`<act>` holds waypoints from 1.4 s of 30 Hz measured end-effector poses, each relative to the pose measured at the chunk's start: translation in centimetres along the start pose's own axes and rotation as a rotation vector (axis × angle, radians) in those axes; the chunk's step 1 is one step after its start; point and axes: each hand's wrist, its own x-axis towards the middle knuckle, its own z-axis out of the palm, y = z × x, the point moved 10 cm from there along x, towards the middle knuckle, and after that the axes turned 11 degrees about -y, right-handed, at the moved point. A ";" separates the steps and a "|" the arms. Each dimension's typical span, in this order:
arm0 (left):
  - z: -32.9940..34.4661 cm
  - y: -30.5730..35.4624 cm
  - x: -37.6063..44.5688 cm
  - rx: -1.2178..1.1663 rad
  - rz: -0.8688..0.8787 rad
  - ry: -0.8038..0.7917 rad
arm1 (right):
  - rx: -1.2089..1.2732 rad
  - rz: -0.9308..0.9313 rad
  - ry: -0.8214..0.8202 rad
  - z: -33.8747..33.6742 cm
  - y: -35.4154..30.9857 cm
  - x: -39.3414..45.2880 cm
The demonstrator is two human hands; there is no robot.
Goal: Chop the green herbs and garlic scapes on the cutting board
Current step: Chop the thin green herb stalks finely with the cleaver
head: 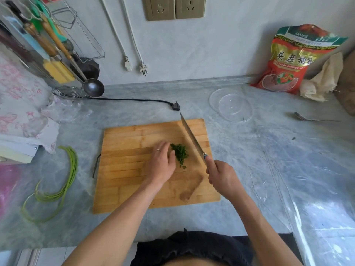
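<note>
the cutting board lay in the middle of the worktop, with the chopped herbs on it between the left hand and the knife held in the right hand. the garlic scapes lay on the worktop left of the board. behind and to the right sat a bowl, a spoon further right, and a bag against the wall.

Soft daylight is filling the scene | glare is showing on the table at right | wide-angle edges are bending, blurring
</note>
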 end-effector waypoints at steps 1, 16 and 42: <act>0.4 0.5 0.0 -0.017 0.010 -0.009 | -0.018 -0.001 -0.003 0.0 0.3 -0.1; -1.2 0.5 0.9 -0.043 0.019 0.037 | -0.061 -0.041 -0.011 1.1 0.1 -0.6; -1.4 -1.2 0.2 -0.654 -0.197 -0.072 | 0.302 -0.031 -0.155 2.2 -0.7 -2.4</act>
